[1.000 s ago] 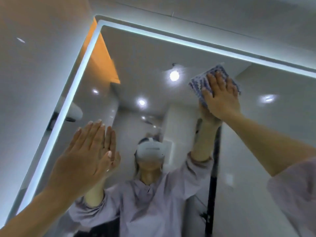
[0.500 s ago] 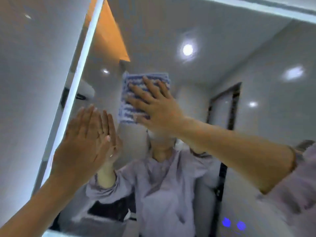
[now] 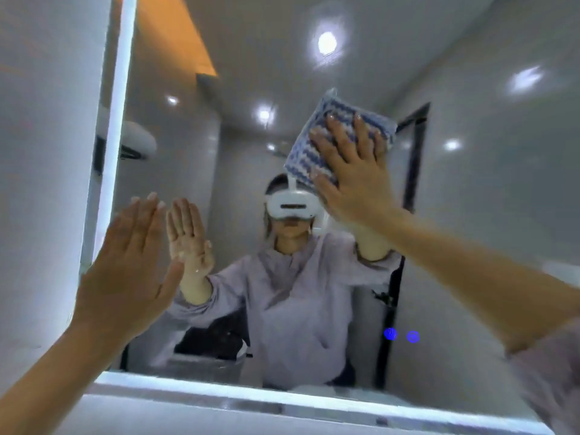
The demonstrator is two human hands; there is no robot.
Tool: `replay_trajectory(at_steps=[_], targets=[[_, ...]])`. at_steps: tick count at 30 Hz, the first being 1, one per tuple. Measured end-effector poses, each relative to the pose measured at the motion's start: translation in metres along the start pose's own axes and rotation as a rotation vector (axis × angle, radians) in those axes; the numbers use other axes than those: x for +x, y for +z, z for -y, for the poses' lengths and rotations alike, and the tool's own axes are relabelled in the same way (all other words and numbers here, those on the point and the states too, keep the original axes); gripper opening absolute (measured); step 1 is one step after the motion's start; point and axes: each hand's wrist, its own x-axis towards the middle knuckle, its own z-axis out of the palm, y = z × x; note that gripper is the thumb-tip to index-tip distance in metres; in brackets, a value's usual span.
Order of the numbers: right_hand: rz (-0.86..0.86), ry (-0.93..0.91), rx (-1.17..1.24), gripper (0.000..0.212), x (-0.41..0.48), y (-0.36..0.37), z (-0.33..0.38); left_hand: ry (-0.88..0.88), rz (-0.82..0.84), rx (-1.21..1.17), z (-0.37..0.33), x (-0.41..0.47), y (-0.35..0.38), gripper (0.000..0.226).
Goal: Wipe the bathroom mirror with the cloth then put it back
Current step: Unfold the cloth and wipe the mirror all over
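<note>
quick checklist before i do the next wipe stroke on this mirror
1. Is the blue and white woven cloth flat under the right hand: ok.
2. Are the right hand's fingers straight, pressing the cloth onto the lit-edged bathroom mirror: ok.
3. Is the left hand open, clear of the cloth, near the mirror's left edge: ok.
4. Is the left hand touching the glass: cannot tell.
5. Is the glass free of streaks: cannot tell, the picture is blurred.

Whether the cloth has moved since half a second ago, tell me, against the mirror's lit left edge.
Yes. The cloth, under the flat right hand, has slid right, farther from the mirror's lit left edge than before.
</note>
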Motion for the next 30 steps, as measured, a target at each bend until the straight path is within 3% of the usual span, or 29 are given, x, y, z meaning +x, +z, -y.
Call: replay_trajectory(at_steps=[6, 10, 12, 15, 19, 21, 25, 30], targets=[[0.181, -0.403, 0.019, 0.065, -0.135, 0.018, 0.038, 0.01, 0.039, -0.112, -0.053, -0.008, -0.008, 0.069], [0.267, -0.593, -0.01, 0.062, -0.176, 0.01, 0.015, 0.059, 0.1, -0.116, -0.066, -0.023, -0.016, 0.067], [0.217, -0.538, -0.052, 0.058, -0.166, 0.006, -0.014, 0.088, 0.143, -0.089, -0.068, -0.03, -0.019, 0.067], [0.147, -0.229, -0.048, 0.06, -0.144, -0.004, -0.05, 0.151, 0.195, -0.032, -0.072, -0.037, -0.025, 0.067], [0.171, -0.011, -0.001, 0.085, -0.149, -0.004, -0.031, 0.144, 0.222, -0.119, -0.091, -0.046, -0.034, 0.067], [0.206, -0.043, -0.002, 0.086, -0.163, 0.001, -0.013, 0.157, 0.232, -0.146, -0.101, -0.051, -0.036, 0.067], [0.265, -0.11, -0.009, 0.065, -0.182, -0.001, -0.007, 0.184, 0.292, -0.146, -0.114, -0.061, -0.039, 0.069], [0.276, -0.329, -0.018, 0.054, -0.209, -0.01, -0.019, 0.184, 0.316, -0.135, -0.128, -0.063, -0.046, 0.069]])
